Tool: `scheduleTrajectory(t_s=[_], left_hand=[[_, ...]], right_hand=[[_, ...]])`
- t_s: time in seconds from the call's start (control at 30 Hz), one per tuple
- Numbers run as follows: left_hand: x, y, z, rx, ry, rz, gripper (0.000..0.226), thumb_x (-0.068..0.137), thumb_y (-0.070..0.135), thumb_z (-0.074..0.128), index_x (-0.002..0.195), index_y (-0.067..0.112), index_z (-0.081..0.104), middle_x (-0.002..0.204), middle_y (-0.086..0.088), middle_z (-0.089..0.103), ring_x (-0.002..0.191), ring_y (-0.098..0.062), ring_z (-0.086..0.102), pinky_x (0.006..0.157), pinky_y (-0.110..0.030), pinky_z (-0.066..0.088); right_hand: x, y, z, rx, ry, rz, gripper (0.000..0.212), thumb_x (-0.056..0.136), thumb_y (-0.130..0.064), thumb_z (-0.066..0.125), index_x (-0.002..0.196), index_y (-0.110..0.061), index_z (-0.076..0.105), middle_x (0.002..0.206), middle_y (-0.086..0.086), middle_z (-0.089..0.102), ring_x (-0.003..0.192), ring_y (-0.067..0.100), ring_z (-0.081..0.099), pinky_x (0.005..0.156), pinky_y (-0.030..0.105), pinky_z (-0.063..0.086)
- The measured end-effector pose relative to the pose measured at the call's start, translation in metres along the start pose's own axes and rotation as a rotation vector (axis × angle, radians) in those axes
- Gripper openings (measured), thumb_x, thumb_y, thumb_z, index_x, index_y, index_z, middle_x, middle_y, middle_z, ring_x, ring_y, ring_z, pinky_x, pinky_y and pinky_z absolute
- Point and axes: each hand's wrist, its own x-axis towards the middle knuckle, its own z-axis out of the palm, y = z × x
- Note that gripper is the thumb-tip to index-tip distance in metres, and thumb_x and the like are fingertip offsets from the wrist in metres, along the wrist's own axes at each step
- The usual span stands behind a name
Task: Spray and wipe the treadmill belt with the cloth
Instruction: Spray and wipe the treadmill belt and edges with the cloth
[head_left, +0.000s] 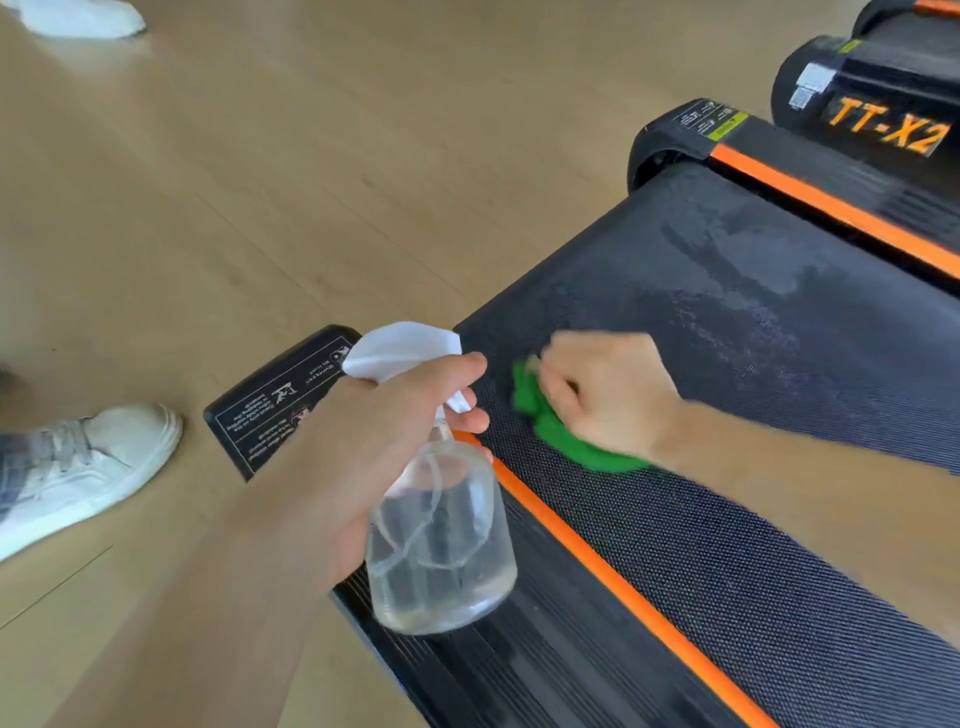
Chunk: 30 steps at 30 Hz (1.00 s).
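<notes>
A black textured treadmill belt (727, 322) runs from the lower right to its rear end near the middle of the view. Damp patches show on its far part. My right hand (608, 395) grips a bunched green cloth (566, 436) and presses it on the belt near the left edge. My left hand (363, 457) holds a clear spray bottle (441, 545) with a white trigger head by its neck, above the left side rail. The bottle holds a little clear liquid.
Orange stripes (623, 582) border the belt on both sides. A black end cap with white print (280, 400) sits at the left rear corner. A second black machine marked TT-X2 (883, 124) stands at the upper right. A white shoe (88, 467) rests on the wooden floor at left.
</notes>
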Motion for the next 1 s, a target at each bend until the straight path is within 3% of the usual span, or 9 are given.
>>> scheduleTrajectory(t_s=[0.13, 0.23, 0.33, 0.47, 0.53, 0.6, 0.67, 0.83, 1.0], left_hand=[[0.002, 0.001, 0.001, -0.002, -0.015, -0.002, 0.028, 0.083, 0.032, 0.082, 0.077, 0.006, 0.074, 0.076, -0.015, 0.083, 0.053, -0.031, 0.075, 0.064, -0.037, 0.065], [0.008, 0.002, 0.006, -0.041, 0.010, -0.004, 0.028, 0.089, 0.030, 0.081, 0.081, 0.005, 0.072, 0.073, -0.013, 0.082, 0.052, -0.030, 0.074, 0.053, -0.033, 0.064], [0.013, 0.003, 0.013, -0.048, -0.021, -0.027, 0.034, 0.088, 0.039, 0.082, 0.080, 0.007, 0.073, 0.078, -0.011, 0.083, 0.069, -0.031, 0.079, 0.073, -0.040, 0.064], [0.012, 0.004, 0.025, -0.097, -0.053, -0.008, 0.035, 0.084, 0.040, 0.086, 0.080, 0.008, 0.073, 0.083, -0.013, 0.083, 0.070, -0.027, 0.081, 0.074, -0.041, 0.066], [0.013, 0.007, 0.030, -0.072, -0.056, 0.048, 0.031, 0.086, 0.038, 0.084, 0.080, 0.009, 0.074, 0.084, -0.010, 0.085, 0.076, -0.034, 0.082, 0.082, -0.048, 0.067], [0.018, 0.011, 0.032, -0.056, -0.076, 0.055, 0.030, 0.088, 0.035, 0.082, 0.081, 0.008, 0.073, 0.083, -0.009, 0.085, 0.069, -0.031, 0.081, 0.072, -0.041, 0.066], [0.025, 0.012, 0.030, -0.092, -0.080, 0.021, 0.032, 0.088, 0.033, 0.082, 0.076, 0.006, 0.070, 0.079, -0.013, 0.081, 0.058, -0.027, 0.076, 0.060, -0.033, 0.063], [0.038, 0.021, 0.029, -0.019, -0.107, 0.031, 0.026, 0.084, 0.034, 0.081, 0.084, 0.010, 0.073, 0.086, -0.008, 0.085, 0.055, -0.026, 0.077, 0.059, -0.034, 0.062], [0.041, 0.058, 0.042, 0.054, -0.159, -0.028, 0.027, 0.082, 0.041, 0.078, 0.088, 0.015, 0.075, 0.090, -0.002, 0.086, 0.062, -0.026, 0.080, 0.077, -0.043, 0.063]], right_hand=[[0.075, 0.009, 0.031, -0.056, -0.001, 0.290, 0.039, 0.096, -0.029, 0.045, 0.059, -0.016, 0.042, 0.062, -0.003, 0.042, 0.057, 0.030, 0.051, 0.051, 0.027, 0.017], [0.055, -0.009, 0.016, -0.060, -0.020, 0.358, 0.036, 0.098, -0.031, 0.044, 0.064, -0.020, 0.043, 0.067, -0.005, 0.044, 0.058, 0.024, 0.045, 0.051, 0.028, 0.016], [-0.026, -0.041, -0.021, 0.029, -0.043, 0.276, 0.032, 0.097, -0.029, 0.047, 0.066, -0.022, 0.042, 0.067, -0.004, 0.044, 0.059, 0.022, 0.049, 0.048, 0.031, 0.031], [-0.112, -0.054, -0.059, 0.144, -0.069, 0.077, 0.034, 0.099, -0.026, 0.049, 0.066, -0.020, 0.047, 0.068, -0.006, 0.042, 0.060, 0.018, 0.047, 0.050, 0.036, 0.039], [-0.109, -0.043, -0.055, 0.136, -0.065, -0.022, 0.034, 0.099, -0.024, 0.050, 0.065, -0.020, 0.047, 0.068, -0.006, 0.042, 0.059, 0.019, 0.045, 0.051, 0.033, 0.037], [-0.080, -0.025, -0.038, 0.091, -0.031, -0.033, 0.032, 0.097, -0.023, 0.047, 0.066, -0.022, 0.046, 0.067, -0.005, 0.044, 0.058, 0.021, 0.048, 0.049, 0.035, 0.037], [-0.032, 0.002, -0.013, 0.007, 0.031, 0.126, 0.031, 0.095, -0.026, 0.045, 0.064, -0.022, 0.045, 0.065, -0.003, 0.045, 0.057, 0.025, 0.053, 0.046, 0.032, 0.035], [0.063, 0.034, 0.027, -0.093, 0.056, 0.572, 0.033, 0.096, -0.026, 0.045, 0.064, -0.020, 0.042, 0.068, -0.005, 0.043, 0.054, 0.026, 0.044, 0.051, 0.026, 0.017], [0.003, -0.023, -0.005, 0.050, 0.019, 0.513, 0.025, 0.087, -0.024, 0.055, 0.064, -0.019, 0.046, 0.066, -0.004, 0.045, 0.056, 0.023, 0.047, 0.048, 0.025, 0.020]])
